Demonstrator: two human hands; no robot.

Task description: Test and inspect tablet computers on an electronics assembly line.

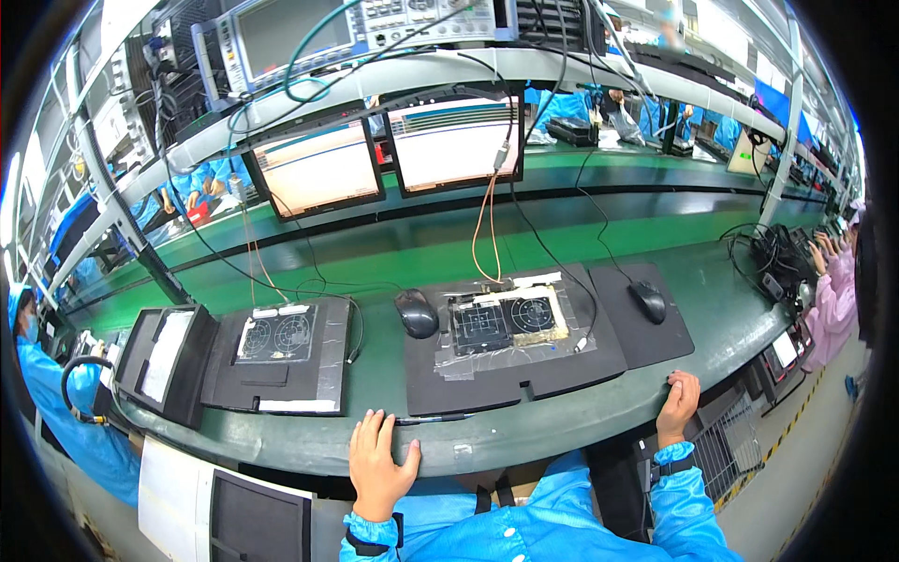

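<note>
Both hands rest apart on the green bench edge (pixel 524 436), lower centre: left hand (pixel 379 464) flat and empty, right hand (pixel 678 405) apparently gripping the rim, near the black fixture pad (pixel 515 370).

1. My left hand (pixel 379 468) lies flat on the green bench (pixel 524 431) edge, fingers (pixel 373 433) spread, holding nothing.
2. My right hand (pixel 678 406) grips the bench edge, well apart from the left.
3. A black fixture pad (pixel 524 361) sits between them, a black mouse (pixel 417 313) just beside it.
4. Two lit monitors (pixel 384 159) stand behind.
</note>
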